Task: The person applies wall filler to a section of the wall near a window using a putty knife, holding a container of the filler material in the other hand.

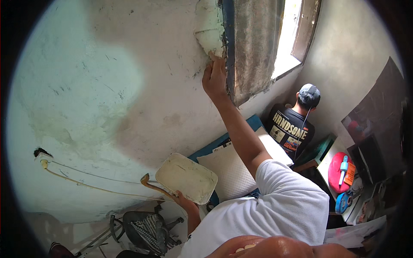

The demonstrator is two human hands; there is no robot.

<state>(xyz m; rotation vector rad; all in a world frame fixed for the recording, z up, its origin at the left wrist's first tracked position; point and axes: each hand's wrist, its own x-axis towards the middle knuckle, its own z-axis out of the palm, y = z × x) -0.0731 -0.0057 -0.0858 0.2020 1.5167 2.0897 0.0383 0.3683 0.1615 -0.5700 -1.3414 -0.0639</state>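
Observation:
My right hand (216,78) is raised to the wall beside the window, its fingers closed at the narrow end of a pale, wedge-shaped putty scraper (210,41). The scraper lies flat against the wall next to the dark window frame, and its colour blends with the plaster. Lower down, my left hand (186,202) grips a shallow, off-white rectangular tray (187,177) by its near side. The tray's inside is smeared with pale material. A curved brown wooden handle (151,182) sticks out beside the tray at my left fingers; its other end is hidden.
A person in a dark shirt and cap (297,116) sits below the window, back turned. A white quilted mattress (232,170) lies below my right arm. A cable (86,185) runs from a wall socket. A dark bag (148,230) is at lower left; a cluttered table (325,170) stands right.

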